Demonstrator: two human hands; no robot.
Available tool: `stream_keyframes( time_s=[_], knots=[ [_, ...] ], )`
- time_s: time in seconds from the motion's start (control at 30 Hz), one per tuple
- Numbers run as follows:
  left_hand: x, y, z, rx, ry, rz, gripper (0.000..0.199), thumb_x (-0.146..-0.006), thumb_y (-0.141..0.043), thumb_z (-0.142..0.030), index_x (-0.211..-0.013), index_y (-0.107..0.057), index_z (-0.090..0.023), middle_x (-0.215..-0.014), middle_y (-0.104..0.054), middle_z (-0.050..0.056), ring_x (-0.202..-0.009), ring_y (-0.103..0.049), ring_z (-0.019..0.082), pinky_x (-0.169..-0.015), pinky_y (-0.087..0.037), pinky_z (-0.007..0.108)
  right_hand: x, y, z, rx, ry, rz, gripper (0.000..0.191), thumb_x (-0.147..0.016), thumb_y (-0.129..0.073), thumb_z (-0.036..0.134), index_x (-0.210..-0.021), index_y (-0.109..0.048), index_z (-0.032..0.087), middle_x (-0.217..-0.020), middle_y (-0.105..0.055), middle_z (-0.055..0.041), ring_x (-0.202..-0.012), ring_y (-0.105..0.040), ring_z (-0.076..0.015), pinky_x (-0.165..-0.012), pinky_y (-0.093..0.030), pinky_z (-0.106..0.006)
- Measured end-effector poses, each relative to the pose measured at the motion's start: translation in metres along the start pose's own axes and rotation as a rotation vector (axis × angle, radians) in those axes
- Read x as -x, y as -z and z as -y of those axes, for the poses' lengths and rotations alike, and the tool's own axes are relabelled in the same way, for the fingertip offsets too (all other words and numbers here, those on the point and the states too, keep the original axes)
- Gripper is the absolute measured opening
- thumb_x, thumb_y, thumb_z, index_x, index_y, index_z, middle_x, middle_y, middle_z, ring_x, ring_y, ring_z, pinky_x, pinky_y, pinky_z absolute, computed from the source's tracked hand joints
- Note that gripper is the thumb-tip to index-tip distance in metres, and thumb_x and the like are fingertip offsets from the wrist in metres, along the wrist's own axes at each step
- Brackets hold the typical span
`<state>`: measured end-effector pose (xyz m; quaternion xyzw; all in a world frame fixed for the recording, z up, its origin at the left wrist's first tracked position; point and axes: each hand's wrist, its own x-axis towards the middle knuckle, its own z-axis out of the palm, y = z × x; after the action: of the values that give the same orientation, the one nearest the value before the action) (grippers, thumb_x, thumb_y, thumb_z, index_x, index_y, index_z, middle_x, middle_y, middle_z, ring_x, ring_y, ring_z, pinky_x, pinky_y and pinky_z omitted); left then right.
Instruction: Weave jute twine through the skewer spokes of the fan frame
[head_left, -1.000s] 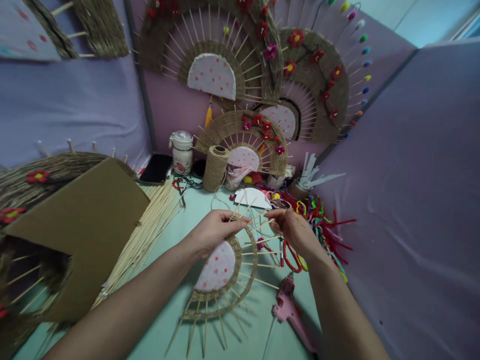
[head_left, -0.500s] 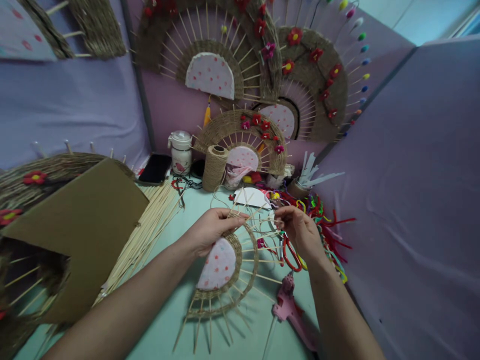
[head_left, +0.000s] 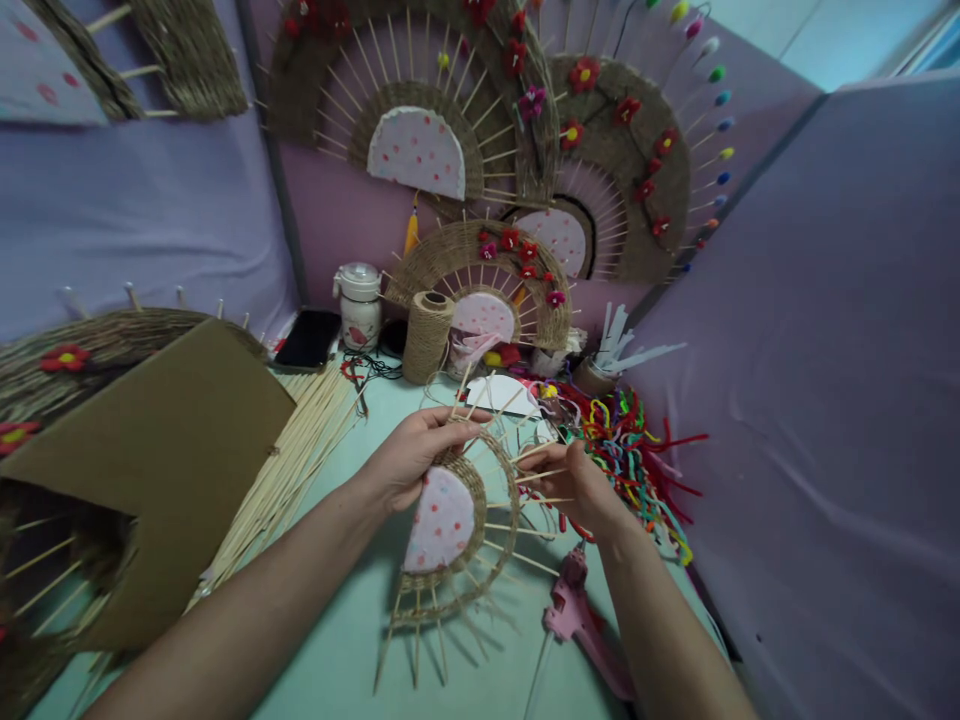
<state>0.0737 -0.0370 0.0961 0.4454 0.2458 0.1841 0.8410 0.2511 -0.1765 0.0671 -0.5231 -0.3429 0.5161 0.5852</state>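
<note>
A half-round woven fan frame (head_left: 476, 505) of thin sticks and twine is held tilted above the table, with a white spotted half-disc (head_left: 441, 520) at its centre. My left hand (head_left: 420, 450) pinches its upper end, thumb on top and fingers behind. At the rim's right side is my right hand (head_left: 574, 480), its fingers bent among the stick ends. Whether those fingers pinch the twine or a stick I cannot make out. Below my right hand lies a pink glue gun (head_left: 581, 610); red-handled scissors there are mostly covered by the hand.
A twine spool (head_left: 429, 338), a lidded jar (head_left: 360, 308) and a phone (head_left: 307, 338) stand or lie at the back. Loose sticks (head_left: 289, 465) and a cardboard piece (head_left: 157, 450) are on the left. Coloured pipe cleaners (head_left: 630, 440) heap at the right. Finished fans (head_left: 484, 255) line the back.
My right hand has moved down and left, nearer the rim, covering more of the scissors. The fan frame has turned slightly, its lower end shifting right.
</note>
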Motion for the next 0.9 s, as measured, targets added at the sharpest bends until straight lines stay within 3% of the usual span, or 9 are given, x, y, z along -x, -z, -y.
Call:
stream_keyframes(
  time_s=[0.23,0.6,0.8,0.9],
  knots=[
    [0.002,-0.003,-0.001,0.022,0.070,0.038,0.031,-0.060,-0.077,-0.019,-0.090,-0.069,-0.013,-0.073,-0.068,0.003,-0.060,-0.058,0.009,-0.060,-0.045,0.022,-0.001,-0.004,0.007,0.255,-0.002,-0.113,0.033,-0.070,-0.070,0.050,-0.075,-0.071,0.018,-0.074,-0.066,-0.0051,-0.068,-0.057,-0.0141,-0.062,-0.044,-0.024],
    [-0.004,0.001,0.004,-0.035,0.052,0.014,0.026,-0.065,-0.075,-0.023,-0.088,-0.069,-0.013,-0.067,-0.064,0.000,-0.056,-0.053,0.006,-0.057,-0.042,0.019,-0.007,-0.007,0.004,0.280,-0.006,-0.201,0.031,-0.075,-0.065,0.047,-0.070,-0.069,0.016,-0.071,-0.065,-0.0023,-0.060,-0.053,-0.0091,-0.056,-0.039,-0.021],
    [-0.015,0.013,0.012,-0.045,0.135,0.198,0.031,-0.063,-0.075,-0.018,-0.093,-0.070,-0.012,-0.076,-0.067,0.003,-0.065,-0.057,0.008,-0.064,-0.043,0.020,-0.009,-0.006,0.006,0.340,-0.009,-0.202,0.033,-0.075,-0.064,0.049,-0.069,-0.068,0.016,-0.072,-0.065,-0.0033,-0.061,-0.053,-0.0105,-0.054,-0.039,-0.022],
    [-0.020,0.017,0.016,-0.047,0.156,0.221,0.025,-0.064,-0.075,-0.020,-0.087,-0.071,-0.010,-0.079,-0.068,0.006,-0.071,-0.059,0.011,-0.068,-0.044,0.021,-0.010,-0.006,0.006,0.370,-0.006,-0.197,0.033,-0.076,-0.064,0.048,-0.070,-0.068,0.016,-0.072,-0.065,-0.0032,-0.060,-0.053,-0.0104,-0.054,-0.039,-0.022]
  ],
)
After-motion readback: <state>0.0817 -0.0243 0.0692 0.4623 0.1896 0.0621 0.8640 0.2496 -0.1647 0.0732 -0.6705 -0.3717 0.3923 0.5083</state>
